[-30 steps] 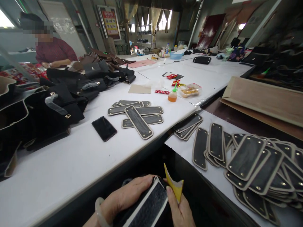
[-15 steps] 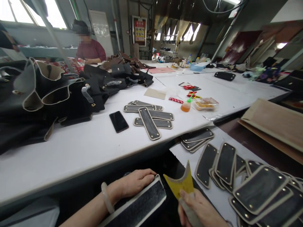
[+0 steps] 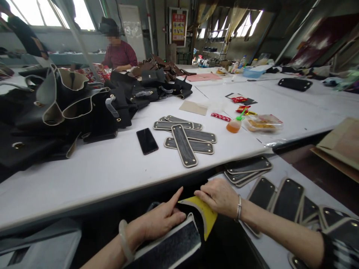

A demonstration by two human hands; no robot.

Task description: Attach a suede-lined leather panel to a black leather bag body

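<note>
My left hand (image 3: 161,218) rests on the top end of a black felt-faced panel with a cream edge (image 3: 174,246), its forefinger stretched out toward the table edge. My right hand (image 3: 220,196) lies palm down over a curved yellow sheet (image 3: 206,216) that bends over the panel's end. Both sit low in front of me, below the white table's front edge (image 3: 112,201).
Several dark rounded panels (image 3: 185,138) and a black phone (image 3: 147,141) lie on the white table; more panels (image 3: 288,196) are spread at right. Black bags (image 3: 70,108) pile up at left. A small orange bottle (image 3: 234,125) and snack packets stand farther back. A person (image 3: 119,52) works at the far end.
My right hand turned over and moved up-left, pressing the yellow sheet down onto the panel's end. My left forefinger has stretched out. The view has shifted left.
</note>
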